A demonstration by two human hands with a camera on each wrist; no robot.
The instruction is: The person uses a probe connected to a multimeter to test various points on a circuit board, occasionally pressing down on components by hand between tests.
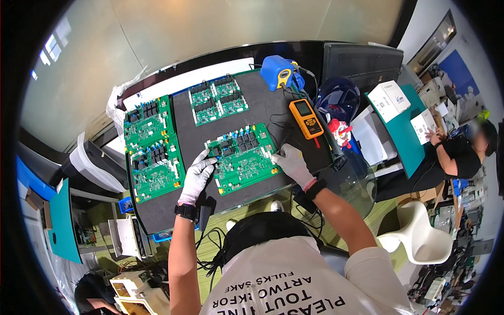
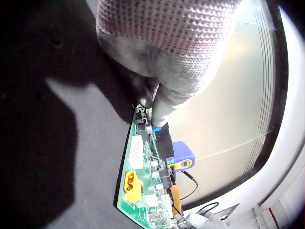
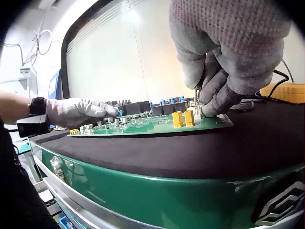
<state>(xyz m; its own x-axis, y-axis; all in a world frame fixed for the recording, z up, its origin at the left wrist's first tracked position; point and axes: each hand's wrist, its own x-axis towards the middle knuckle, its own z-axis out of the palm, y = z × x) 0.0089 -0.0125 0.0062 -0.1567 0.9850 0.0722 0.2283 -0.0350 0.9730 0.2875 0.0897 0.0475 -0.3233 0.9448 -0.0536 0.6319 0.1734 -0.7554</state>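
A green circuit board (image 1: 244,157) with black, blue and yellow parts lies on the dark mat in front of me. My gloved left hand (image 1: 198,177) has its thumb and fingertips at the board's far left corner, one fingertip against a blue part (image 2: 156,128). At the right end, my gloved right hand (image 1: 295,164) pinches a slim piece with a metal tip (image 3: 197,97), low over a white connector at the board's edge; the fingers hide most of it. Two yellow connectors (image 3: 183,119) stand beside those fingers.
Larger green boards (image 1: 155,168) lie at the left, and a group of small boards (image 1: 218,100) at the back. An orange handheld meter (image 1: 306,119) and a blue soldering station (image 1: 276,72) stand at the right, with black cables nearby. Another person (image 1: 462,152) sits farther right.
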